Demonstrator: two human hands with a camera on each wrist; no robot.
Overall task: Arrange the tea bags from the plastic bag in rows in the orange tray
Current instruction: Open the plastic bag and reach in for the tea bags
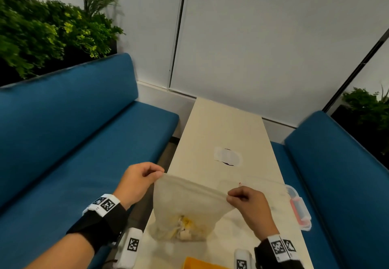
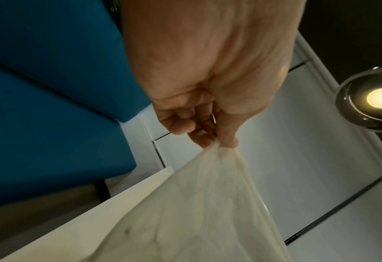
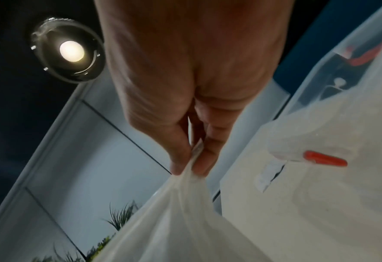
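A translucent plastic bag point(image 1: 185, 203) hangs upright over the cream table point(image 1: 221, 125), its bottom resting on the tabletop. Several tea bags point(image 1: 183, 229), yellow and beige, lie bunched at its bottom. My left hand point(image 1: 156, 173) pinches the bag's top left corner, and my right hand point(image 1: 231, 196) pinches the top right corner, stretching the rim between them. The left wrist view shows thumb and fingers of the left hand point(image 2: 216, 143) gathering the plastic point(image 2: 207, 203); the right wrist view shows the right hand point(image 3: 187, 168) doing likewise on the bag point(image 3: 185, 221). A corner of the orange tray point(image 1: 200, 263) shows at the bottom edge.
A clear plastic box with red latches point(image 1: 299, 207) sits at the table's right edge, beside my right hand. A white patch with a dark ring point(image 1: 227, 156) marks the table's middle. Blue benches point(image 1: 73, 142) flank the table on both sides; plants point(image 1: 42, 26) stand behind them.
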